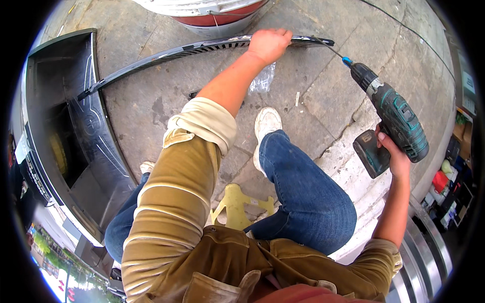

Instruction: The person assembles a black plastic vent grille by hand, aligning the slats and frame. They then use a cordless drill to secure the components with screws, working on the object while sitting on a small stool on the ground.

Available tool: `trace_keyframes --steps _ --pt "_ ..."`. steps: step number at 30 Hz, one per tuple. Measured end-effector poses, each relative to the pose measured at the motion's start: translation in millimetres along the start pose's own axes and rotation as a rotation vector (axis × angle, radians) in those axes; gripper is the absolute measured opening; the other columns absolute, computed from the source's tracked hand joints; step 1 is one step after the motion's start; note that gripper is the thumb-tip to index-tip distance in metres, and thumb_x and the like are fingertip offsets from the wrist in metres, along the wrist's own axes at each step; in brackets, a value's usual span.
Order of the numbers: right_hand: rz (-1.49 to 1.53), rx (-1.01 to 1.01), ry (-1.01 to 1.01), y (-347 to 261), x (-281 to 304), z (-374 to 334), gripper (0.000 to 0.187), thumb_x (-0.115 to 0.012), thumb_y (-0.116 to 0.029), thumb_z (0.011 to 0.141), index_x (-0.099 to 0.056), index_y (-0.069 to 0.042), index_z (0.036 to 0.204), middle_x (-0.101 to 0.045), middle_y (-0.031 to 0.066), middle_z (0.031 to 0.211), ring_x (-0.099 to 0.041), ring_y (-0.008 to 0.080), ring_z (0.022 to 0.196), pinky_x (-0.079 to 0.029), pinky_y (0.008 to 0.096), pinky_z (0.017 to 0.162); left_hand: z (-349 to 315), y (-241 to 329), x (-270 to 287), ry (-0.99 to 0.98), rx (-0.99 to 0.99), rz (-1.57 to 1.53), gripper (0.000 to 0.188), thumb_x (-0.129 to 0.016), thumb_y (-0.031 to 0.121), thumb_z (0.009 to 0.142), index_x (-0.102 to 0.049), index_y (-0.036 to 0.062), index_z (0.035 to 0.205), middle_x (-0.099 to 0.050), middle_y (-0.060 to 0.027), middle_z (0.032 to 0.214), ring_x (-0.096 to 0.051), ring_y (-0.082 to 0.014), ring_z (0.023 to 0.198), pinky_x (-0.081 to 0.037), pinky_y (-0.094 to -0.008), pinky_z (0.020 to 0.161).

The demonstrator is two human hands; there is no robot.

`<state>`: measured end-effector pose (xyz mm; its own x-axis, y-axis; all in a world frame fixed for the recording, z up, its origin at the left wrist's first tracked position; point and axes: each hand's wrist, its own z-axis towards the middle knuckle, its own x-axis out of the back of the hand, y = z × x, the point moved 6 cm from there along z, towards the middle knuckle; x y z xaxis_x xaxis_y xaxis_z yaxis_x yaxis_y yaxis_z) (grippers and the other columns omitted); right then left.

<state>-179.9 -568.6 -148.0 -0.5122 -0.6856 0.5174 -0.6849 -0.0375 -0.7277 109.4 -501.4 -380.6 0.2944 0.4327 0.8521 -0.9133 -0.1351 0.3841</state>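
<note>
My left hand (270, 46) is closed around a long, thin, dark slotted panel (166, 59) near its right end. The panel slants across the paving, its left end resting over the rim of a dark metal housing (108, 129). In my right hand (397, 155) is a teal and black cordless drill (401, 118), gripped by its handle above the battery. A long bit (329, 48) runs from the drill's chuck to the panel's right end; whether its tip touches I cannot tell.
A white and red bucket (222, 20) stands behind the panel. Clear plastic wrap (262, 80) lies on the paving near my shoe. A pale yellow stool (236, 206) is between my legs. Top right, a black cable (404, 26) crosses the ground. Assorted goods (444, 187) crowd the right edge.
</note>
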Motion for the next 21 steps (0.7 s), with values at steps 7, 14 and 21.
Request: trace_keyframes --steps 7,14,21 --pt "-0.036 -0.025 -0.040 -12.8 11.8 6.4 0.018 -0.069 -0.001 0.081 -0.064 -0.001 0.099 -0.063 0.0034 0.083 -0.055 0.0111 0.066 -0.045 0.0262 0.063 -9.0 7.1 -2.3 0.021 0.005 -0.024 0.015 -0.066 0.026 0.083 -0.059 0.0138 0.090 -0.063 -0.0033 0.078 -0.065 -0.0264 0.073 -0.053 -0.0398 0.058" --pt "-0.016 -0.074 -0.052 -19.0 5.0 14.8 0.015 -0.069 0.000 0.080 -0.064 -0.002 0.094 -0.061 0.0025 0.076 -0.054 0.0111 0.062 -0.043 0.0266 0.059 -17.1 12.5 -1.0 0.030 0.008 -0.014 0.015 -0.066 0.026 0.083 -0.060 0.0154 0.092 -0.063 -0.0018 0.079 -0.065 -0.0249 0.074 -0.053 -0.0387 0.060" --pt "-0.009 -0.055 -0.029 -14.7 1.5 19.0 0.015 -0.070 0.002 0.079 -0.064 -0.002 0.093 -0.061 0.0026 0.075 -0.053 0.0112 0.060 -0.043 0.0265 0.058 -18.5 14.4 -0.8 0.039 0.006 0.002 0.015 -0.066 0.026 0.083 -0.059 0.0161 0.091 -0.062 -0.0006 0.079 -0.065 -0.0239 0.074 -0.053 -0.0378 0.060"
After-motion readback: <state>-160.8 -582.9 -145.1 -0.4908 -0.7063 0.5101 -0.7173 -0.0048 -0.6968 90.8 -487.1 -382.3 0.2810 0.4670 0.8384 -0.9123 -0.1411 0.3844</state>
